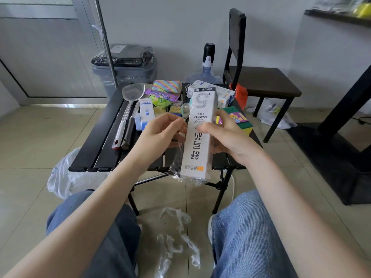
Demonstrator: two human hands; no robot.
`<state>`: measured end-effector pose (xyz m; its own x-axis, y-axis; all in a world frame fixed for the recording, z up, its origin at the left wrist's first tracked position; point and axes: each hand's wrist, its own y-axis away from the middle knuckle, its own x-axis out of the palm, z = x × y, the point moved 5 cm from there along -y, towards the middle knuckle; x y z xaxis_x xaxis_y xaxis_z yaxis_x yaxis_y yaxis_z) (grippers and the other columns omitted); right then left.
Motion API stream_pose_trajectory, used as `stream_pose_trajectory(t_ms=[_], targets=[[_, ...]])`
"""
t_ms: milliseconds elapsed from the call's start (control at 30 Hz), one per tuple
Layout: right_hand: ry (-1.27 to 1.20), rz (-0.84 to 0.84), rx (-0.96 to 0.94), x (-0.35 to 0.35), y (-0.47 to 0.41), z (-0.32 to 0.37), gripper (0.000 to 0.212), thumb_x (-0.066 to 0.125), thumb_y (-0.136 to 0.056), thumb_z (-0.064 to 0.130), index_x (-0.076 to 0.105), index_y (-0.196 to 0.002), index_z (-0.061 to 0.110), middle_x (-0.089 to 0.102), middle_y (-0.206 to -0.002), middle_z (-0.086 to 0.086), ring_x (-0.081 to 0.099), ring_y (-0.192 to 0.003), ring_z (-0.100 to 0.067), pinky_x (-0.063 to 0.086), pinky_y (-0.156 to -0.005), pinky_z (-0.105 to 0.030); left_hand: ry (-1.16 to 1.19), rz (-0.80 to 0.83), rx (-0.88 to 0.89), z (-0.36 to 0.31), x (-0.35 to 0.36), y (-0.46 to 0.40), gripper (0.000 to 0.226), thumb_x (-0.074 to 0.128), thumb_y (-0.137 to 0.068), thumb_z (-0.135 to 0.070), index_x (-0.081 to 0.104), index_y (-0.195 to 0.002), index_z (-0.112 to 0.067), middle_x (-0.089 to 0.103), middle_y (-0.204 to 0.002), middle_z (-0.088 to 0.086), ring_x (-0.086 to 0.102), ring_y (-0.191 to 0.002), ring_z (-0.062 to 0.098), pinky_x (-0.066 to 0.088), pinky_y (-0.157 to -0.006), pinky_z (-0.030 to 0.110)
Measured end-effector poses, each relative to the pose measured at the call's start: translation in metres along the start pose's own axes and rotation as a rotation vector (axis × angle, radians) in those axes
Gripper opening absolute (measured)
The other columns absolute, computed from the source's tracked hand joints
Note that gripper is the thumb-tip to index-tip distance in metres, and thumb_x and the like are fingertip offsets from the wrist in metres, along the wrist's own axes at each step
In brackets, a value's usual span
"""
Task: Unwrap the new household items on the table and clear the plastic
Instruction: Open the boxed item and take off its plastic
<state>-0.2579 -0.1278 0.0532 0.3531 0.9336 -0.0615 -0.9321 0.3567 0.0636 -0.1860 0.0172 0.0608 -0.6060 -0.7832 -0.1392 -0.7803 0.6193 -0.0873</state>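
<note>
Long white cardboard box [198, 135] in loose clear plastic wrap [176, 161] is held above the black counter [104, 141], between both hands. Right hand [230, 135] grips its side, thumb on front. Left hand [160, 131] pinches the wrap at its left edge.

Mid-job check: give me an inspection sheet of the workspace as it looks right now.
Surface: black folding table, crowded at its far half.
Job's things: long white box held above the table's near edge, clear wrap loose along its left side and bottom end.
Clutter: metal skimmer, small white-blue box, rainbow cloth pack, sponge pack, white cartons.
Grippers: right hand grips the box; left hand pinches the wrap at its edge.
Cables: white cord by the table leg.
Surroundings: plastic scraps on the floor between the knees, lined bin, water jug, black chair.
</note>
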Motion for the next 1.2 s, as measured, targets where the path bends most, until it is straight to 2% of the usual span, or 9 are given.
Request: stream_pose_trajectory(t_ms=[167, 367, 500, 633, 700, 800, 967, 1067, 1200], targets=[[0.018, 0.021, -0.002, 0.004, 0.001, -0.006, 0.031, 0.067, -0.087, 0.017, 0.049, -0.109, 0.031, 0.07, -0.096, 0.0, 0.07, -0.083, -0.015, 0.059, -0.064, -0.036, -0.193, 0.003, 0.112, -0.01, 0.002, -0.001, 0.019, 0.072, -0.083, -0.024, 0.061, -0.092, -0.011, 0.063, -0.083, 0.002, 0.063, -0.071, 0.02, 0.057, -0.071, 0.037], [0.076, 0.022, 0.025, 0.004, 0.001, -0.005, 0.04, 0.071, -0.085, 0.021, 0.046, -0.116, 0.027, 0.068, -0.102, 0.0, 0.069, -0.085, -0.013, 0.059, -0.062, -0.03, -0.221, -0.03, 0.119, -0.003, -0.007, -0.009, 0.016, 0.069, -0.085, -0.008, 0.063, -0.077, -0.021, 0.063, -0.063, -0.003, 0.061, -0.061, 0.015, 0.056, -0.078, 0.041], [0.103, -0.016, 0.08, 0.006, -0.001, -0.006, 0.041, 0.069, -0.086, 0.026, 0.045, -0.119, 0.026, 0.068, -0.104, -0.004, 0.069, -0.088, -0.017, 0.059, -0.061, -0.034, -0.6, -0.225, 0.398, -0.013, -0.008, -0.001, 0.006, 0.066, -0.088, -0.013, 0.072, -0.088, -0.016, 0.064, -0.076, 0.002, 0.058, -0.066, 0.017, 0.048, -0.07, 0.026], [0.111, -0.048, 0.112, 0.007, -0.002, -0.006, 0.045, 0.068, -0.086, 0.029, 0.044, -0.123, 0.022, 0.068, -0.104, -0.005, 0.068, -0.086, -0.018, 0.057, -0.054, -0.03, -0.804, -0.257, 0.563, -0.009, -0.004, 0.001, 0.018, 0.057, -0.092, -0.018, 0.069, -0.094, -0.005, 0.062, -0.088, 0.007, 0.062, -0.07, 0.026, 0.054, -0.064, 0.037], [0.1, -0.031, 0.119, 0.007, -0.002, -0.006, 0.044, 0.068, -0.086, 0.028, 0.045, -0.123, 0.022, 0.068, -0.103, -0.006, 0.069, -0.088, -0.02, 0.058, -0.056, -0.031, -0.743, -0.281, 0.502, -0.006, -0.008, -0.002, 0.015, 0.057, -0.094, -0.014, 0.066, -0.094, -0.003, 0.061, -0.09, 0.005, 0.06, -0.073, 0.022, 0.052, -0.069, 0.032], [0.065, 0.019, 0.119, 0.007, 0.0, -0.006, 0.042, 0.066, -0.087, 0.023, 0.046, -0.124, 0.021, 0.069, -0.103, -0.007, 0.069, -0.088, -0.021, 0.059, -0.063, -0.035, -0.513, -0.262, 0.246, 0.003, -0.014, -0.009, 0.011, 0.055, -0.096, -0.016, 0.062, -0.087, -0.013, 0.065, -0.083, 0.0, 0.063, -0.074, 0.017, 0.052, -0.072, 0.027], [-0.104, 0.107, 0.087, 0.008, 0.002, -0.005, 0.049, 0.068, -0.079, 0.02, 0.051, -0.124, 0.017, 0.069, -0.093, -0.004, 0.07, -0.078, -0.018, 0.056, -0.057, -0.033, 0.146, -0.118, -0.082, 0.006, -0.008, -0.011, 0.018, 0.046, -0.1, -0.011, 0.057, -0.085, -0.01, 0.066, -0.085, -0.001, 0.063, -0.073, 0.006, 0.058, -0.069, 0.022], [-0.069, 0.09, 0.068, 0.008, 0.003, -0.002, 0.041, 0.067, -0.084, 0.017, 0.051, -0.122, 0.018, 0.068, -0.095, -0.005, 0.07, -0.074, -0.014, 0.056, -0.055, -0.031, 0.219, -0.058, -0.063, -0.001, -0.004, -0.007, 0.018, 0.042, -0.101, -0.008, 0.055, -0.089, -0.009, 0.065, -0.077, -0.003, 0.062, -0.068, 0.006, 0.055, -0.067, 0.018], [0.063, 0.049, 0.035, 0.009, 0.001, -0.004, 0.026, 0.064, -0.089, 0.016, 0.051, -0.109, 0.026, 0.068, -0.101, -0.005, 0.069, -0.078, -0.012, 0.058, -0.061, -0.029, 0.09, -0.032, -0.018, -0.006, -0.005, -0.006, 0.01, 0.046, -0.1, -0.018, 0.054, -0.101, -0.012, 0.061, -0.079, 0.001, 0.061, -0.063, 0.007, 0.058, -0.068, 0.029]])
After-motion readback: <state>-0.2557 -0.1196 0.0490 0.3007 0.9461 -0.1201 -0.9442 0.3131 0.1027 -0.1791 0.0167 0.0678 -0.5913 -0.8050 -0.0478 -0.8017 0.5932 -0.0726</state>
